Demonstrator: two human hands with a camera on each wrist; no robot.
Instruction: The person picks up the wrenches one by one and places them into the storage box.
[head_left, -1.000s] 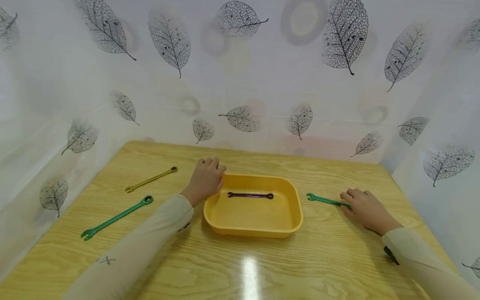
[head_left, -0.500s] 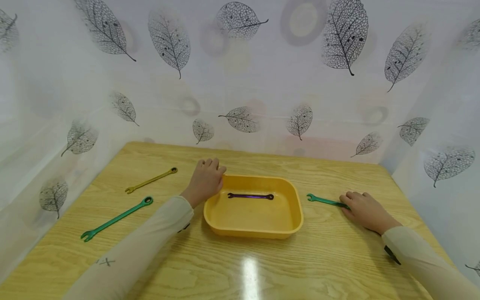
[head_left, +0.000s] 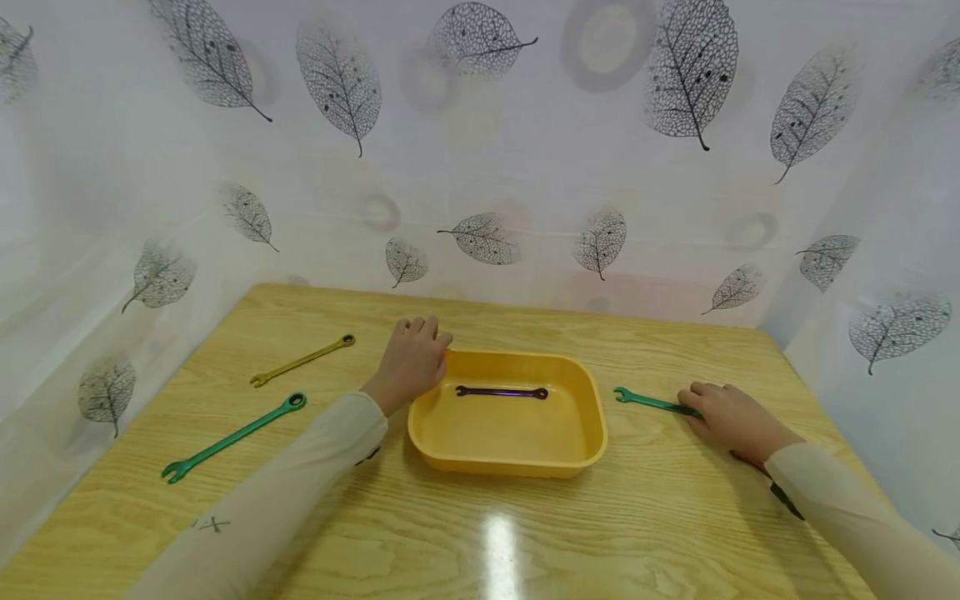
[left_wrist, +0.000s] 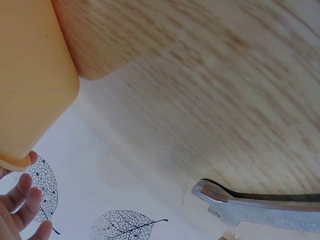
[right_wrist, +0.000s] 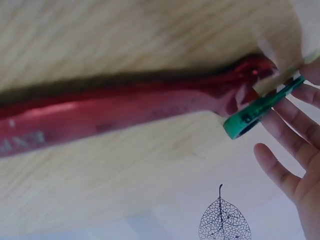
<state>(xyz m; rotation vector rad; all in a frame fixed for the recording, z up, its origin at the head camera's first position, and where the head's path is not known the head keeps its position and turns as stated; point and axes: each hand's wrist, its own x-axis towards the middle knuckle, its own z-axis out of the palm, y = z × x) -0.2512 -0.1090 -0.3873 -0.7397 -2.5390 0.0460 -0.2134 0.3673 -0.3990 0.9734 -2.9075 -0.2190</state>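
Observation:
My left hand (head_left: 411, 360) holds the left back corner of a yellow plastic tub (head_left: 510, 467), with fingertips curled at its rim in the left wrist view. Inside the tub lies a purple combination wrench (head_left: 501, 392). On the right, my right hand (head_left: 738, 423) pinches the ring end of a green combination wrench (head_left: 648, 402); its open-end jaw points toward the tub. That ring end (right_wrist: 245, 120) shows by the fingers in the right wrist view. Below the right wrist, a red wrench (right_wrist: 150, 102) lies on the table, mostly hidden in the head view.
Left of the tub, a yellow wrench (head_left: 302, 360) and a larger green wrench (head_left: 234, 437) lie on the wooden table (head_left: 600, 542). A silver-coloured wrench (left_wrist: 260, 210) lies near the left wrist. Leaf-printed sheeting (head_left: 525, 167) surrounds the table's back and sides.
My right hand has shifted very slightly on the green wrench, and a bit of the red wrench now shows under the wrist. The left hand and tub stay put.

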